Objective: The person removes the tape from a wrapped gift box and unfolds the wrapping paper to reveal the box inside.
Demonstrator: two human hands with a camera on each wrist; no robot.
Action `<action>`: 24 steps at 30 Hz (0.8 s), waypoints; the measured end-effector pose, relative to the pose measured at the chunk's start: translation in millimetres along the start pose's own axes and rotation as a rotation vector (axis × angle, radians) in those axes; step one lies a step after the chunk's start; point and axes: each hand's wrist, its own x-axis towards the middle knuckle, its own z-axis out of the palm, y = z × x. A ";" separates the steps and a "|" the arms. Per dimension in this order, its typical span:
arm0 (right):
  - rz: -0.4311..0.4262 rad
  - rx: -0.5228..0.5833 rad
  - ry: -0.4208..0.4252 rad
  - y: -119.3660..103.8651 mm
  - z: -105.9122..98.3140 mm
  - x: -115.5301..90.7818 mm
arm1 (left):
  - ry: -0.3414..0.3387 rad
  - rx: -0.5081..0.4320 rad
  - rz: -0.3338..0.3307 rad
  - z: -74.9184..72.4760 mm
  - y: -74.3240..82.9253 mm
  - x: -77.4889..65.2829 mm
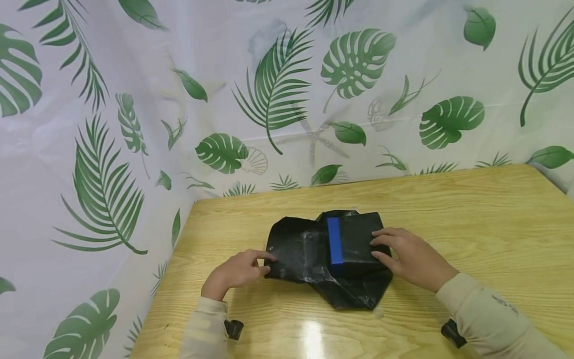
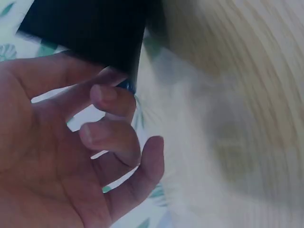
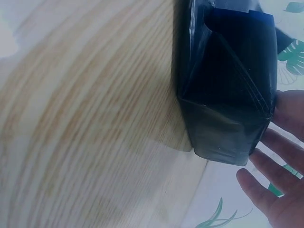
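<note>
A blue box (image 1: 335, 242) sits on a creased black wrapping sheet (image 1: 291, 249), its right part covered by the folded sheet and a blue strip showing on top. My left hand (image 1: 239, 271) pinches the sheet's left edge between thumb and forefinger; in the left wrist view, the other fingers of that hand (image 2: 95, 137) curl loosely below the black edge. On the right, my right hand (image 1: 410, 254) rests its extended fingertips on the covered side of the box. The right wrist view shows the sheet's folded end (image 3: 228, 128) beside those fingers (image 3: 280, 161).
The wrapped box lies on a light wood-grain table (image 1: 471, 214). Behind and to the left hangs a white curtain with green leaf prints (image 1: 215, 89). Black wrist straps show at the left cuff (image 1: 234, 329) and the right cuff (image 1: 453, 333).
</note>
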 end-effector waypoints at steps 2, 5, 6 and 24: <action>-0.002 -0.002 0.001 0.0 0.0 -0.1 | -0.019 0.005 -0.028 0.1 -5.3 1.4; -0.003 -0.005 0.000 -0.3 -0.1 0.1 | -0.002 0.056 -0.061 2.4 -10.2 4.5; -0.004 -0.006 -0.001 -0.4 -0.2 0.1 | 0.014 0.082 -0.068 3.5 -10.7 6.1; 0.008 0.008 -0.014 -0.8 -1.3 0.2 | -0.025 0.459 -0.288 6.7 3.2 51.2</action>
